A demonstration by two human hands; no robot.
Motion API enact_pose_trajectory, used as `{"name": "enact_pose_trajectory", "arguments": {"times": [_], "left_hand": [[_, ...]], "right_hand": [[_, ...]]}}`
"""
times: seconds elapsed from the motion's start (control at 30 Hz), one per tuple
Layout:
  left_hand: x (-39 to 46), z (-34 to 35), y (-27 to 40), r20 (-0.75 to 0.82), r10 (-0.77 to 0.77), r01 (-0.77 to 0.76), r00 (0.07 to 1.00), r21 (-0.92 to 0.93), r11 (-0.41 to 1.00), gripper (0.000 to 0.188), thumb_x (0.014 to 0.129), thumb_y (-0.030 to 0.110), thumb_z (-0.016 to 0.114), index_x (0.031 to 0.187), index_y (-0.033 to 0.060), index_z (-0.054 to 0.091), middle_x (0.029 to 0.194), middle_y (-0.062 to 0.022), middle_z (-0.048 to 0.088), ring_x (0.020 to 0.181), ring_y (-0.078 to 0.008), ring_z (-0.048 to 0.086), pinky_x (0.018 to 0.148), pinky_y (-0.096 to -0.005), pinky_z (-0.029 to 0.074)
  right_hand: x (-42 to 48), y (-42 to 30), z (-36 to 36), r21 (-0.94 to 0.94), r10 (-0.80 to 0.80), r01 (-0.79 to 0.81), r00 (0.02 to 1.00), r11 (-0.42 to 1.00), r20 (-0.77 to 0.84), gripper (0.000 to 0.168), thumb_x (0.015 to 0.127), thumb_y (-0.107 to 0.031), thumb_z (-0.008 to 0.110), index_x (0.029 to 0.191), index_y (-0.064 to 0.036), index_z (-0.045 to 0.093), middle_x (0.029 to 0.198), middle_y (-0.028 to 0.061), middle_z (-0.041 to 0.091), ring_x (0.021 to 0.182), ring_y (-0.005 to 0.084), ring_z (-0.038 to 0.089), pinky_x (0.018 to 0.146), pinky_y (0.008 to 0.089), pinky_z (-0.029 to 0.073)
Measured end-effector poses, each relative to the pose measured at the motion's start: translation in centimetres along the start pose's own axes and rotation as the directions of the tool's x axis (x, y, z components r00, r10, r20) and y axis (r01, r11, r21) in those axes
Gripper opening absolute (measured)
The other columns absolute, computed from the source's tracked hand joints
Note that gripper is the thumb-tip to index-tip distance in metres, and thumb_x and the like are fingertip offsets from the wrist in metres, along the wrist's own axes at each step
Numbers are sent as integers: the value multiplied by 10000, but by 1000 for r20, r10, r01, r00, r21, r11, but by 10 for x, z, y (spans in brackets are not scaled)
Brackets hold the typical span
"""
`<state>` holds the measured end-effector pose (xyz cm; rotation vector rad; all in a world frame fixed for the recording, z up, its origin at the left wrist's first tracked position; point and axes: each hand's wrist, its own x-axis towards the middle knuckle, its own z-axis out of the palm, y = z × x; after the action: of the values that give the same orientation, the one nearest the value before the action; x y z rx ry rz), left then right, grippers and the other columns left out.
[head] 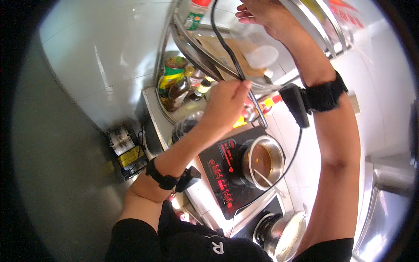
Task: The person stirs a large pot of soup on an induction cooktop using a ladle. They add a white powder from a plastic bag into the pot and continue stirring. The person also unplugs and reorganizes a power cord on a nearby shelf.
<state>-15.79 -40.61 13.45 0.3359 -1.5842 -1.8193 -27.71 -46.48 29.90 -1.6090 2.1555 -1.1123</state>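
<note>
My left hand (229, 100) is closed in a fist around a dark slender rod or cable (226, 46), which cannot be told apart clearly. Below the fist a grey metal rod (258, 109) runs on in the same line. Behind it stands a metal corner rack (193, 49) with brown paper or card and a translucent plastic container (262, 57). High up, my right hand (265, 14) reaches beside a chrome-barred shelf (330, 19). Its fingers are loosely curled and partly cut off by the picture's edge. Whether it holds anything is hidden.
A steel pot (280, 157) of brown sauce with a spoon sits on a lit induction cooker (212, 193). Nearer me is another steel pot (273, 242). Sauce bottles (178, 93) crowd the rack's base. A steel sink (389, 213) lies right; a thin cable (296, 150) hangs across.
</note>
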Motion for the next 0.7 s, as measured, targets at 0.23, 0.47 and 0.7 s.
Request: {"name": "enact_pose_trajectory", "arguments": {"times": [0.23,0.47,0.7], "left_hand": [[-11,12,-2,46,7,-12,999,120,993,327,932,340,536,932,21,608,803,-86,665,617,-113,631,566,-217,477],[-24,29,-11,-1,-45,45,999,51,998,264,927,266,547,961,4,564,861,-106,636,698,-185,669,613,-247,506],[-38,40,-19,-17,-108,108,994,-21,994,214,910,207,569,990,13,525,894,-95,618,727,-206,671,628,-261,521]], "right_hand": [[-134,-38,-62,-80,183,-167,928,983,323,489,900,-447,553,1000,29,597,893,106,600,853,195,568,746,259,487],[-293,-38,-103,114,-6,8,1000,993,-17,545,893,-440,553,1129,51,556,909,164,664,800,198,666,785,323,535],[-445,-37,-68,688,421,-261,905,677,-70,359,881,-169,631,1175,22,552,951,96,662,925,131,612,836,261,479]]}}
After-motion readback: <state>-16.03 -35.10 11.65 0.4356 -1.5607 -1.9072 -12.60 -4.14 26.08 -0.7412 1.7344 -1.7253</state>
